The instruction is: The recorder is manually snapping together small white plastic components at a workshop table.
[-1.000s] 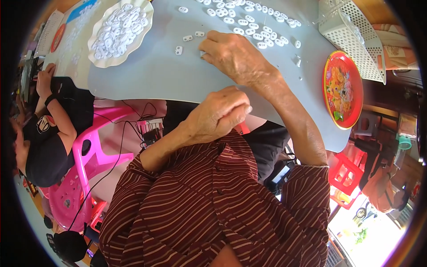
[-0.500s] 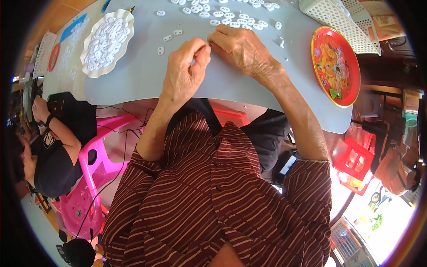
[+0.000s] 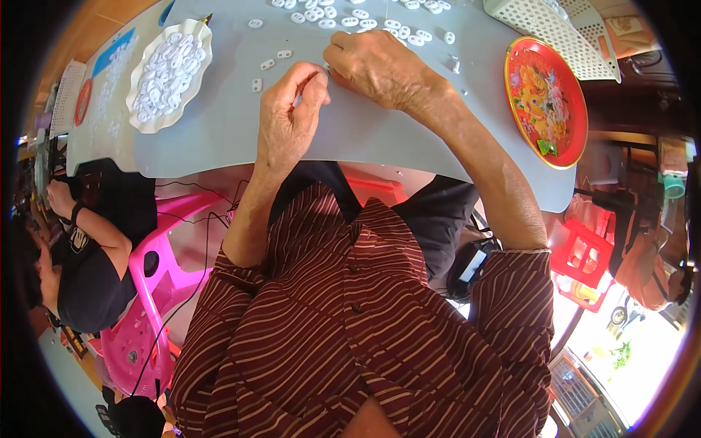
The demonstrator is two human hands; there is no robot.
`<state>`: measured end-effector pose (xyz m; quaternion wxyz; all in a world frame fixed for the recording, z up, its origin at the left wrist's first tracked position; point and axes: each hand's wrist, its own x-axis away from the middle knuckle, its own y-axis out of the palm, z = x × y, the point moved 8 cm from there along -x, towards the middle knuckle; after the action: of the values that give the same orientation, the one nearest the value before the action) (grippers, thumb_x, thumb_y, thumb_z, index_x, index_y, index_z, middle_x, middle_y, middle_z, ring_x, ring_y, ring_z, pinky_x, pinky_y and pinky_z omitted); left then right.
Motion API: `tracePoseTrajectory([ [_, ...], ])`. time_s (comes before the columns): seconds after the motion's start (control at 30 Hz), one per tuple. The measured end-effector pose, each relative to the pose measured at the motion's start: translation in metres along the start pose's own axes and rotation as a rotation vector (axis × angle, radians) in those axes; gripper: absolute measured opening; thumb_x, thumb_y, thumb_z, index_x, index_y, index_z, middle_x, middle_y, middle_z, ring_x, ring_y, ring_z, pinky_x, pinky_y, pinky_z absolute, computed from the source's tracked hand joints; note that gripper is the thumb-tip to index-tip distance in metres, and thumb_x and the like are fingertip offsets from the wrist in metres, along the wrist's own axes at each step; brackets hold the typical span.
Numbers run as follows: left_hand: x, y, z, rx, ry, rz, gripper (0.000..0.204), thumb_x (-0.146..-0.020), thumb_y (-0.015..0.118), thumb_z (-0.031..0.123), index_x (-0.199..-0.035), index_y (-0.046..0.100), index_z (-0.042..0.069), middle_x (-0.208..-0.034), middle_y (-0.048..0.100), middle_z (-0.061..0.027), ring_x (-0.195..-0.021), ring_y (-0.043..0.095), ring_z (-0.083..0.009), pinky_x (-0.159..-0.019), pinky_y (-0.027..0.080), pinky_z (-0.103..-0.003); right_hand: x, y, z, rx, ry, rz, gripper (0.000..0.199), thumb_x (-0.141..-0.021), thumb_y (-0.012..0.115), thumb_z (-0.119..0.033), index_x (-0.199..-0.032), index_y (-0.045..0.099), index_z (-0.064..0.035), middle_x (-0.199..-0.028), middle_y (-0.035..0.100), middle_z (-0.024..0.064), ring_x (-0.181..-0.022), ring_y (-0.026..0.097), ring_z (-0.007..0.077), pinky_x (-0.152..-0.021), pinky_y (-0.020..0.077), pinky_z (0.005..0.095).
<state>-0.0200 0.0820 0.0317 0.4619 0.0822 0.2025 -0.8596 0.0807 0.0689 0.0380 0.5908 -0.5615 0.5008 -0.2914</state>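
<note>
My left hand (image 3: 293, 109) is over the near part of the grey table, its thumb and forefinger pressed together. Whatever they pinch is too small or hidden to make out. Just right of it, my right hand (image 3: 380, 67) is palm down with curled fingers, their tips close to the left fingertips; what it grips is hidden under the knuckles. Three small white oval pieces with two holes, one of them this piece (image 3: 267, 64), lie left of the hands. Beyond the right hand are several loose white pieces (image 3: 326, 23), partly covered by it.
A scalloped white dish (image 3: 207, 52) heaped with similar pieces stands at left. A red flowered tray (image 3: 517, 58) and a white perforated basket (image 3: 595, 58) are at right. A small white peg-like part (image 3: 456, 67) lies nearby. A person in black (image 3: 91, 277) sits at left beside a pink chair (image 3: 157, 266).
Both hands have shifted slightly left together, fingertips still close to each other. The whole view has also moved a little. The loose pieces and dish look the same.
</note>
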Motion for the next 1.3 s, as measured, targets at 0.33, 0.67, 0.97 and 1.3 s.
tracePoseTrajectory([
  [0.33, -0.01, 0.001, -0.003, -0.004, -0.054, -0.017, 0.014, -0.09, 0.052, 0.013, -0.094, 0.056, 0.001, -0.068, 0.055, -0.0027, -0.062, 0.046, -0.0067, -0.054, 0.039, -0.021, 0.026, -0.013, 0.025, -0.852, 0.363, 0.101, 0.01, -0.079, 0.066, -0.009, -0.082, 0.064, -0.0002, -0.065, 0.058, 0.0024, -0.06, 0.052, 0.0096, -0.056, 0.0445, 0.0251],
  [0.67, -0.015, 0.025, -0.002, 0.307, -0.163, -0.154, 0.019, -0.09, 0.054, 0.015, -0.093, 0.061, -0.002, -0.076, 0.065, -0.0075, -0.068, 0.056, -0.0095, -0.065, 0.044, -0.023, 0.056, -0.008, 0.034, -1.283, 0.549, 0.236, 0.014, -0.085, 0.064, -0.013, -0.084, 0.065, 0.001, -0.07, 0.061, 0.0014, -0.064, 0.051, 0.0053, -0.056, 0.043, 0.0209],
  [0.97, -0.003, 0.068, 0.005, 0.235, -0.271, -0.256, 0.018, -0.086, 0.054, 0.014, -0.09, 0.061, -0.002, -0.071, 0.061, -0.0049, -0.068, 0.054, -0.0093, -0.066, 0.042, -0.024, 0.092, -0.051, 0.052, -0.834, 0.549, 0.501, 0.009, -0.083, 0.062, -0.009, -0.087, 0.063, -0.0008, -0.07, 0.063, 0.002, -0.06, 0.054, 0.0062, -0.058, 0.0471, 0.0232],
  [1.3, 0.01, 0.08, 0.006, 0.175, -0.223, -0.31, 0.014, -0.087, 0.052, 0.011, -0.087, 0.058, -0.001, -0.069, 0.056, -0.0036, -0.069, 0.052, -0.0108, -0.07, 0.042, -0.024, 0.229, -0.12, 0.178, -0.068, 0.726, 0.479, 0.013, -0.078, 0.062, -0.012, -0.083, 0.068, -0.0014, -0.07, 0.066, 0.0118, -0.062, 0.065, 0.0193, -0.061, 0.0525, 0.0307],
])
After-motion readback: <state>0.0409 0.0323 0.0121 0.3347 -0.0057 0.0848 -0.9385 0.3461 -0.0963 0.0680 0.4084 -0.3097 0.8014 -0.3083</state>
